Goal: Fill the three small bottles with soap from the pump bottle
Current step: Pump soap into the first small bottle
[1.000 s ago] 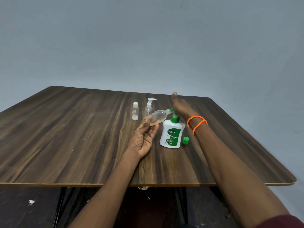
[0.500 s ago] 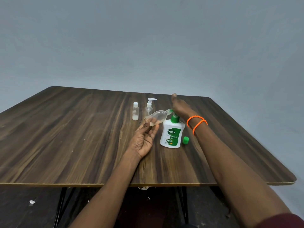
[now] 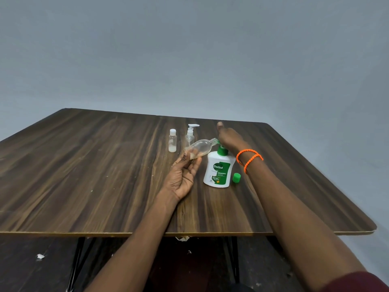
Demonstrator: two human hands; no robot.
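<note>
A white and green pump bottle (image 3: pixel 219 169) stands on the wooden table (image 3: pixel 84 175). My right hand (image 3: pixel 228 137) presses down on its green pump head, thumb raised. My left hand (image 3: pixel 182 175) holds a clear small bottle (image 3: pixel 201 148) by its base, tilted with its mouth at the pump spout; a little pale liquid lies in it. Behind stand a small capped bottle (image 3: pixel 172 140) with whitish liquid at its bottom and a small clear bottle with a white pump top (image 3: pixel 190 134).
A loose green cap (image 3: pixel 236 178) lies on the table just right of the pump bottle. The table's near edge runs across the lower part of the view, with black legs and a dark floor with scraps of paper beneath.
Almost nothing has moved. My right hand stays on the pump head and my left hand keeps the tilted bottle at the spout.
</note>
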